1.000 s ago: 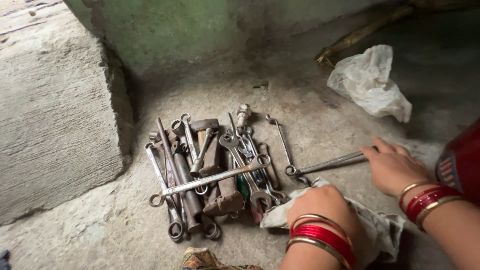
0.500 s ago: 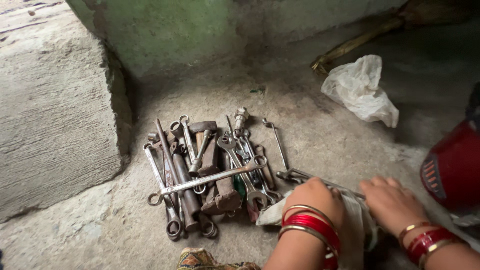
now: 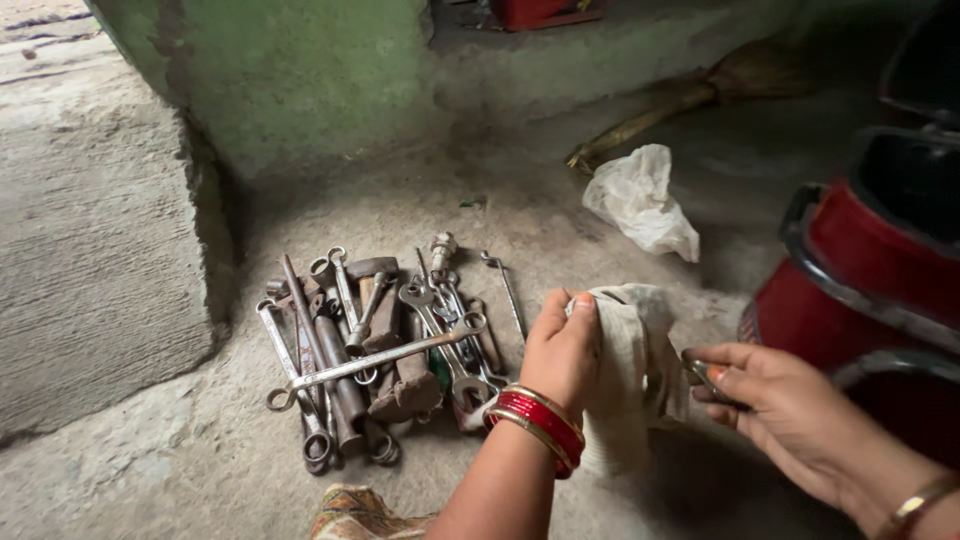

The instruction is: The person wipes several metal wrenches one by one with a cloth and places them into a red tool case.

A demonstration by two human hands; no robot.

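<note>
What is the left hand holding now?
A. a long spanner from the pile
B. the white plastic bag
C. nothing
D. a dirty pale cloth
D: the left hand grips the dirty pale cloth lifted above the floor, while the pile of spanners and the white plastic bag lie untouched.

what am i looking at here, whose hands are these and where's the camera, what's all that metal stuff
This is a view from a camera worn on a person's head, looking down at their own two bare hands. The left hand, with red bangles at the wrist, grips a dirty pale cloth. The right hand pinches the end of a slim metal tool, most of it hidden by the cloth. On the concrete floor lies a pile of spanners and other worn tools. Further back are a crumpled white plastic bag and a green wall. At the right edge stands something red, only partly visible.
</note>
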